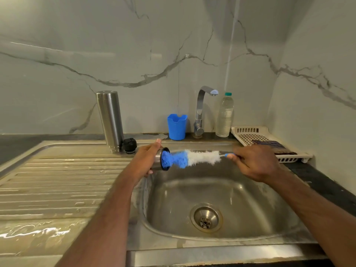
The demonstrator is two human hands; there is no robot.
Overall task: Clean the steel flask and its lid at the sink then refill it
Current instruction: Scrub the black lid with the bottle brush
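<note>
Both hands work over the steel sink basin (240,189): my left hand (146,159) grips the steel cup lid (160,159) sideways so my right hand (256,162), clenched on the blue-and-white bristle brush (192,158), scrubs inside, while the tall steel flask (110,120) drains inverted on the drainboard (57,180).

- The flask (110,120) stands upside down on the drainboard (57,180) at 10 o'clock of the sink (212,199), its stopper (130,145) just right.
- The cup (177,127), tap (202,110) and bottle (224,115) line up at 12 o'clock (left to right).
- The tray (256,137) lies at 2 o'clock.
</note>
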